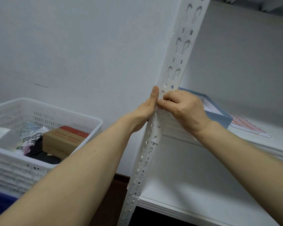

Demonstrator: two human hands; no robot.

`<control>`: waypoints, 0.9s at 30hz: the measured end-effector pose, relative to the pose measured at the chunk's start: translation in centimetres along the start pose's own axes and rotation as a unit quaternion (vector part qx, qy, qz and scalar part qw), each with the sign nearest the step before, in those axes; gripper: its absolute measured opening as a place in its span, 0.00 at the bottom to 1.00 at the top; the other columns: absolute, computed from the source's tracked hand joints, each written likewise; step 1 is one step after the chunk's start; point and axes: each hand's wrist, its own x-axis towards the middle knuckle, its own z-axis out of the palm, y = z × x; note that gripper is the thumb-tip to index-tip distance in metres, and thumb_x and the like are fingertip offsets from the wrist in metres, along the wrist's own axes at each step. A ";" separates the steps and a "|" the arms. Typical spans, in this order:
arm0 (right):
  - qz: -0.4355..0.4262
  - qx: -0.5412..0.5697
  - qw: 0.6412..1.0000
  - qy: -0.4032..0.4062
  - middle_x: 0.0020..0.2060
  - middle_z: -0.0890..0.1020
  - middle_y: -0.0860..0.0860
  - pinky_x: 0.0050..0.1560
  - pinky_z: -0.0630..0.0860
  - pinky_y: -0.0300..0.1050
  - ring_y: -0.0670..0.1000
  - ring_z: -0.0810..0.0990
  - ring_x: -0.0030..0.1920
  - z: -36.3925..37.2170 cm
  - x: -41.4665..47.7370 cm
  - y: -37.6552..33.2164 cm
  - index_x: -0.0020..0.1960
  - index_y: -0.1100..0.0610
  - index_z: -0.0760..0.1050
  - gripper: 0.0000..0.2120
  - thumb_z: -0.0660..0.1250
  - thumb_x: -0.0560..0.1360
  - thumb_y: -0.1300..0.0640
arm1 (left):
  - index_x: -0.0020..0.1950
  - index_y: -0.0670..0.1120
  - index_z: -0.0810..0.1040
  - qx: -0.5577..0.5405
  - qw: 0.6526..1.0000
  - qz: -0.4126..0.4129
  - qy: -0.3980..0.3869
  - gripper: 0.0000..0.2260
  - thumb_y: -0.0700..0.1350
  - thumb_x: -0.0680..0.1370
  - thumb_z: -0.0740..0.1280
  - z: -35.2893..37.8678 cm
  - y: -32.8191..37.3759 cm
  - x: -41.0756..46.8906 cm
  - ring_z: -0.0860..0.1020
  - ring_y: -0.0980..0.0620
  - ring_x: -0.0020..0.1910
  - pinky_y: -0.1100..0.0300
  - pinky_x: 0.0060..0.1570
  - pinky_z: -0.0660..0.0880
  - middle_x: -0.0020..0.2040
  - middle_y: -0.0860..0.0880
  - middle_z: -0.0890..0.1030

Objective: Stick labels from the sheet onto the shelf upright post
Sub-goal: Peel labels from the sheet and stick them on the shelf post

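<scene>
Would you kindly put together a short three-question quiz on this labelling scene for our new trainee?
1. True or false: the sheet lies on the shelf beside the box.
2. Fill in: the left hand grips the ____.
3. The right hand has its fingers at:
A. the label on the post
B. a wall hook
C. a drawer handle

Key: 1 true; 2 post; 3 A.
</scene>
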 end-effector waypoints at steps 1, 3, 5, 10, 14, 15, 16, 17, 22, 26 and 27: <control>-0.003 -0.003 1.000 -0.004 0.32 0.77 0.52 0.27 0.66 0.41 0.54 0.73 0.29 0.0 0.1 0.0 0.36 0.57 0.79 0.05 0.70 0.69 0.65 | 0.70 0.49 0.69 -0.001 1.000 -0.001 0.001 0.33 0.67 0.77 0.42 0.0 0.0 0.0 0.72 0.56 0.65 0.59 0.69 0.65 0.64 0.53 0.76; -0.012 -0.007 1.000 -0.017 0.32 0.77 0.52 0.26 0.66 0.41 0.54 0.73 0.29 0.0 0.3 0.1 0.35 0.58 0.78 0.05 0.71 0.67 0.66 | 0.70 0.50 0.70 -0.001 1.000 -0.008 0.003 0.35 0.69 0.76 0.42 -0.1 0.0 0.0 0.74 0.57 0.63 0.59 0.68 0.67 0.62 0.53 0.77; -0.014 -0.010 0.999 -0.031 0.31 0.77 0.53 0.25 0.66 0.41 0.55 0.73 0.29 0.0 0.4 0.1 0.35 0.58 0.77 0.07 0.71 0.64 0.68 | 0.70 0.50 0.70 -0.002 1.000 -0.014 0.002 0.35 0.69 0.76 0.42 -0.1 -0.1 0.1 0.75 0.58 0.62 0.60 0.66 0.69 0.62 0.52 0.78; -0.019 -0.015 0.999 -0.038 0.30 0.76 0.53 0.26 0.64 0.41 0.55 0.72 0.28 0.0 0.5 0.0 0.35 0.58 0.77 0.09 0.72 0.63 0.70 | 0.67 0.49 0.72 -0.006 1.000 -0.007 0.007 0.32 0.66 0.78 0.41 0.4 0.3 -0.3 0.77 0.65 0.52 0.67 0.59 0.70 0.52 0.57 0.80; -0.031 -0.018 0.999 -0.022 0.30 0.76 0.53 0.27 0.64 0.42 0.54 0.72 0.28 -0.1 0.5 0.0 0.36 0.59 0.77 0.06 0.70 0.67 0.68 | 0.58 0.52 0.73 -0.003 1.000 -0.001 0.006 0.27 0.64 0.79 0.40 0.4 0.5 -0.5 0.78 0.70 0.46 0.71 0.55 0.71 0.49 0.59 0.79; -0.032 -0.017 0.999 -0.018 0.30 0.76 0.53 0.27 0.64 0.42 0.55 0.72 0.28 0.0 0.4 0.1 0.36 0.59 0.77 0.06 0.70 0.68 0.68 | 0.57 0.53 0.73 -0.001 1.000 0.001 0.004 0.27 0.64 0.79 0.40 0.5 0.5 -0.6 0.78 0.72 0.45 0.72 0.53 0.71 0.48 0.60 0.79; -0.032 -0.015 0.999 -0.012 0.30 0.75 0.53 0.26 0.65 0.42 0.55 0.72 0.28 0.0 0.4 0.1 0.36 0.59 0.77 0.06 0.69 0.69 0.68 | 0.58 0.53 0.72 0.000 1.000 0.002 0.005 0.26 0.63 0.79 0.40 0.5 0.5 -0.6 0.77 0.73 0.43 0.73 0.52 0.71 0.48 0.60 0.79; -0.031 -0.014 0.999 -0.006 0.30 0.75 0.53 0.26 0.66 0.43 0.55 0.72 0.28 0.1 0.4 0.1 0.36 0.59 0.77 0.06 0.68 0.70 0.68 | 0.59 0.52 0.72 -0.001 1.000 0.003 0.007 0.27 0.63 0.79 0.40 0.5 0.5 -0.6 0.77 0.73 0.43 0.73 0.51 0.71 0.48 0.60 0.79; -0.025 0.024 0.999 -0.035 0.33 0.77 0.54 0.26 0.70 0.44 0.56 0.75 0.30 0.2 0.1 0.4 0.38 0.59 0.78 0.05 0.68 0.72 0.65 | 0.70 0.48 0.69 -0.003 1.000 -0.005 -0.003 0.32 0.64 0.79 0.39 0.4 0.5 -0.5 0.76 0.66 0.51 0.69 0.58 0.70 0.55 0.57 0.78; 0.091 0.152 0.981 -0.072 0.37 0.80 0.53 0.27 0.77 0.50 0.58 0.79 0.35 -0.6 0.1 0.6 0.42 0.58 0.81 0.03 0.70 0.69 0.59 | 0.71 0.51 0.69 -0.015 0.999 -0.034 -0.014 0.34 0.67 0.77 0.39 0.2 0.6 -0.5 0.77 0.63 0.52 0.70 0.48 0.74 0.55 0.55 0.79; 0.105 0.155 0.979 -0.076 0.37 0.80 0.53 0.27 0.77 0.51 0.58 0.79 0.35 -0.6 0.2 0.5 0.42 0.57 0.81 0.04 0.70 0.68 0.59 | 0.71 0.50 0.69 -0.018 0.999 -0.039 -0.017 0.35 0.68 0.76 0.39 0.2 0.6 -0.5 0.77 0.62 0.53 0.69 0.49 0.74 0.55 0.56 0.79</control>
